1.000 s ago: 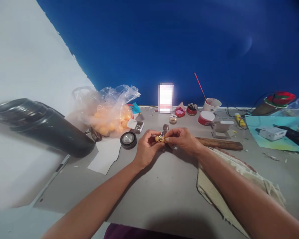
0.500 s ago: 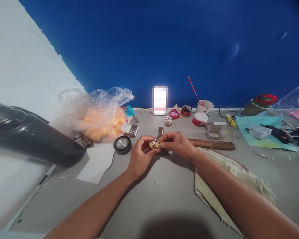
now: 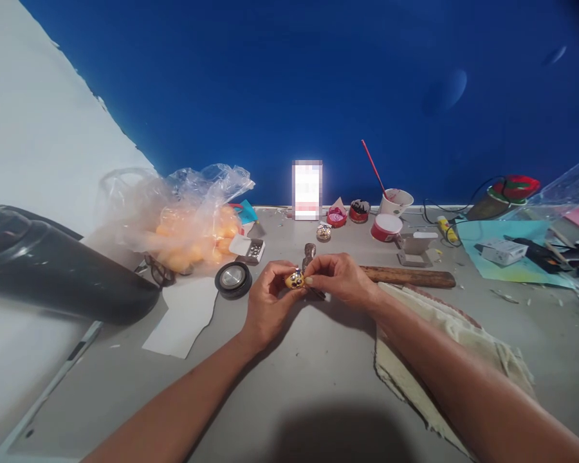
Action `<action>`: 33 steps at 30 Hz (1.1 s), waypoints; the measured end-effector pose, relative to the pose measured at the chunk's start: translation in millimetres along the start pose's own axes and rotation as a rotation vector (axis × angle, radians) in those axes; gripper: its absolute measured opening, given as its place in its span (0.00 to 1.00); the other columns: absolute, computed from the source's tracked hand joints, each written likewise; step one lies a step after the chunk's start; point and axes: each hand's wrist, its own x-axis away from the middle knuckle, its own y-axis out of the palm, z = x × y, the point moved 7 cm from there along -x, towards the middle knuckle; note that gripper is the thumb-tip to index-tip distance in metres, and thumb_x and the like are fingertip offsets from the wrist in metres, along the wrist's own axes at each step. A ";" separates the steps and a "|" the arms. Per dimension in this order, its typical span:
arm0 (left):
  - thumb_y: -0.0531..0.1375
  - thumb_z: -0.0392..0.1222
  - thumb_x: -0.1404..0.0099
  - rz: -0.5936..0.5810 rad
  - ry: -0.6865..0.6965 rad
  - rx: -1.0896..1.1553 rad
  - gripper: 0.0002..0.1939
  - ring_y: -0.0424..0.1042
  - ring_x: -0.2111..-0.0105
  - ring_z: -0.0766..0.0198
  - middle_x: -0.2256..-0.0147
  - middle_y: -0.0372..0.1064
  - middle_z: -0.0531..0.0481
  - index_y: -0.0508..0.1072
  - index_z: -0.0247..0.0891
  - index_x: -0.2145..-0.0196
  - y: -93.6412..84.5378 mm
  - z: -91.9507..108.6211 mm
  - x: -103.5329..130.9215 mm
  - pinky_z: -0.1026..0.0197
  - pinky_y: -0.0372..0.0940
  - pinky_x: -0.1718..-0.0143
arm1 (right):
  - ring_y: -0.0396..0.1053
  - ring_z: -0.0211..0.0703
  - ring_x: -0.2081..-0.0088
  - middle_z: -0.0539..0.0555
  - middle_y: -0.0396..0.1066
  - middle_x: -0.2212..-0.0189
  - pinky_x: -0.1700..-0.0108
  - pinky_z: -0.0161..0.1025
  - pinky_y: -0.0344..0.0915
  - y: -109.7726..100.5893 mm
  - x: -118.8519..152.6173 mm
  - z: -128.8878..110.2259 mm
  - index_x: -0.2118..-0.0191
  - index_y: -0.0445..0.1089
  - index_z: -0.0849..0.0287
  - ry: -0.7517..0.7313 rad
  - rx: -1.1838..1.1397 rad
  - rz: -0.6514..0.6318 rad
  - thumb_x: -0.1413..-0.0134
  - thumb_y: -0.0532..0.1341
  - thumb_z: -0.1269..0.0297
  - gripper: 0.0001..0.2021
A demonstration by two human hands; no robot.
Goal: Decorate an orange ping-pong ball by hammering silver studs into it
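My left hand point(image 3: 270, 302) holds a small yellow ball point(image 3: 295, 279) between thumb and fingers. Shiny round metal studs cover much of the ball's visible side. At its right side, my right hand point(image 3: 342, 280) is closed in a pinch, thumb and forefinger against the ball; anything between these fingertips is hidden. Just behind the hands lies a hammer, its metal head point(image 3: 309, 254) partly covered and its wooden handle point(image 3: 405, 276) stretching right. A small open box point(image 3: 255, 251) of shiny studs stands to the left, behind a round black-rimmed metal object point(image 3: 233, 280).
A plastic bag with orange balls point(image 3: 188, 231) and a big dark cylinder point(image 3: 72, 270) stand left. At the back are a bright phone screen point(image 3: 307, 191), a second studded ball point(image 3: 323, 233) and a paper cup point(image 3: 396, 201). A cloth point(image 3: 415, 360) lies beneath my right forearm.
The ball has turned slightly in my left hand, and both hands sit a little further left in view. The whole view has shifted slightly. My right hand stays pinched at the ball.
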 end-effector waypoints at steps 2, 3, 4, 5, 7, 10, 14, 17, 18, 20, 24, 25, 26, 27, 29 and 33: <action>0.73 0.36 0.44 0.012 0.052 -0.023 0.14 0.76 0.57 0.61 0.56 0.73 0.48 0.77 0.39 0.61 -0.9 2.5 0.1 0.58 0.73 0.53 | 0.66 0.36 0.77 0.50 0.73 0.78 0.73 0.36 0.60 1.5 0.6 1.1 0.70 0.77 0.61 0.027 -0.023 0.011 0.56 0.69 0.61 0.08; 0.73 0.36 0.44 0.018 0.077 -0.031 0.14 0.76 0.57 0.61 0.56 0.73 0.48 0.77 0.39 0.61 -1.3 3.5 0.1 0.58 0.74 0.53 | 0.65 0.36 0.77 0.50 0.72 0.79 0.74 0.35 0.60 1.6 0.9 1.4 0.70 0.76 0.61 0.035 -0.032 0.024 0.56 0.69 0.60 0.09; 0.73 0.36 0.43 0.022 0.100 -0.037 0.14 0.76 0.57 0.61 0.56 0.73 0.48 0.76 0.39 0.60 -1.4 4.3 0.2 0.59 0.74 0.54 | 0.65 0.36 0.77 0.49 0.71 0.79 0.74 0.35 0.60 1.6 1.1 1.6 0.71 0.76 0.60 0.040 -0.042 0.038 0.57 0.70 0.60 0.10; 0.73 0.36 0.43 0.024 0.119 -0.042 0.14 0.76 0.57 0.62 0.56 0.73 0.48 0.76 0.40 0.60 -1.3 4.8 0.3 0.59 0.74 0.55 | 0.65 0.35 0.78 0.48 0.71 0.80 0.74 0.35 0.60 1.5 1.2 1.5 0.71 0.76 0.60 0.041 -0.050 0.050 0.58 0.70 0.59 0.10; 0.72 0.35 0.43 0.027 0.150 -0.052 0.14 0.76 0.58 0.63 0.57 0.73 0.49 0.76 0.40 0.60 -1.3 5.4 0.6 0.60 0.74 0.55 | 0.64 0.35 0.78 0.48 0.70 0.80 0.74 0.35 0.61 2.2 1.4 0.8 0.72 0.75 0.60 0.036 -0.061 0.058 0.58 0.70 0.58 0.11; 0.72 0.34 0.42 0.024 0.189 -0.080 0.14 0.77 0.57 0.63 0.57 0.73 0.49 0.76 0.41 0.59 -1.9 5.9 1.2 0.60 0.74 0.55 | 0.64 0.35 0.78 0.48 0.71 0.80 0.75 0.35 0.60 3.4 1.8 -0.3 0.72 0.75 0.60 0.039 -0.064 0.064 0.59 0.70 0.58 0.11; 0.71 0.33 0.40 0.002 0.272 -0.183 0.12 0.76 0.55 0.61 0.55 0.74 0.47 0.77 0.41 0.58 -2.7 9.5 2.4 0.60 0.73 0.54 | 0.63 0.33 0.79 0.49 0.73 0.79 0.75 0.34 0.60 5.0 1.8 0.3 0.73 0.75 0.60 0.064 -0.114 0.068 0.61 0.70 0.60 0.10; 0.72 0.33 0.41 0.003 0.289 -0.212 0.12 0.76 0.54 0.61 0.56 0.75 0.48 0.78 0.41 0.59 -2.8 12.3 3.0 0.60 0.73 0.53 | 0.64 0.33 0.78 0.49 0.73 0.78 0.75 0.33 0.59 4.6 0.8 1.1 0.72 0.75 0.60 0.060 -0.115 0.046 0.60 0.71 0.58 0.11; 0.72 0.33 0.42 0.012 0.262 -0.193 0.13 0.76 0.55 0.61 0.56 0.75 0.48 0.78 0.41 0.59 -3.0 11.9 2.9 0.60 0.73 0.54 | 0.64 0.34 0.78 0.49 0.74 0.78 0.75 0.34 0.60 4.0 0.4 1.6 0.71 0.75 0.60 0.057 -0.106 0.036 0.59 0.71 0.58 0.12; 0.72 0.33 0.43 0.024 0.180 -0.130 0.13 0.77 0.56 0.62 0.57 0.75 0.49 0.78 0.41 0.60 -2.4 9.7 2.6 0.61 0.74 0.54 | 0.65 0.34 0.77 0.49 0.74 0.77 0.74 0.34 0.61 2.4 -0.5 2.8 0.70 0.75 0.60 0.057 -0.085 0.016 0.58 0.72 0.58 0.12; 0.74 0.34 0.47 0.005 0.045 0.000 0.15 0.78 0.57 0.61 0.58 0.75 0.50 0.78 0.40 0.62 1.2 5.9 1.7 0.60 0.75 0.55 | 0.64 0.33 0.78 0.45 0.70 0.80 0.75 0.32 0.59 0.0 -1.0 4.1 0.71 0.71 0.58 0.065 -0.052 0.010 0.57 0.72 0.60 0.12; 0.75 0.35 0.48 0.002 0.018 0.025 0.16 0.78 0.57 0.60 0.58 0.76 0.49 0.78 0.39 0.62 1.2 4.8 0.9 0.59 0.75 0.56 | 0.63 0.33 0.78 0.45 0.69 0.81 0.75 0.32 0.58 0.1 -0.9 4.1 0.71 0.71 0.58 0.070 -0.049 0.009 0.58 0.72 0.60 0.12; 0.75 0.35 0.50 -0.002 -0.012 0.046 0.17 0.79 0.58 0.60 0.58 0.76 0.49 0.77 0.39 0.62 1.0 3.3 -0.3 0.59 0.75 0.57 | 0.63 0.33 0.78 0.44 0.68 0.81 0.75 0.32 0.57 0.5 -0.9 4.1 0.71 0.70 0.58 0.075 -0.049 0.007 0.58 0.72 0.61 0.12; 0.76 0.36 0.51 -0.010 -0.052 0.061 0.18 0.79 0.59 0.59 0.58 0.77 0.49 0.77 0.39 0.62 0.9 0.9 -1.7 0.59 0.76 0.58 | 0.63 0.33 0.78 0.44 0.68 0.81 0.76 0.32 0.57 0.9 -1.0 4.3 0.72 0.70 0.58 0.078 -0.055 0.005 0.59 0.72 0.61 0.12; 0.77 0.38 0.52 -0.043 -0.137 0.083 0.21 0.79 0.63 0.60 0.59 0.78 0.50 0.76 0.39 0.61 1.6 -4.4 -4.3 0.58 0.76 0.60 | 0.62 0.33 0.78 0.44 0.69 0.81 0.76 0.32 0.57 0.8 -1.8 4.0 0.72 0.70 0.58 0.064 -0.078 0.005 0.58 0.72 0.61 0.11; 0.75 0.44 0.47 -0.105 -0.202 0.061 0.22 0.79 0.64 0.59 0.62 0.80 0.48 0.76 0.38 0.56 4.2 -6.0 -6.6 0.58 0.74 0.61 | 0.61 0.33 0.79 0.45 0.72 0.79 0.76 0.32 0.56 -1.1 -4.1 6.4 0.70 0.70 0.58 0.032 -0.146 0.002 0.57 0.73 0.57 0.14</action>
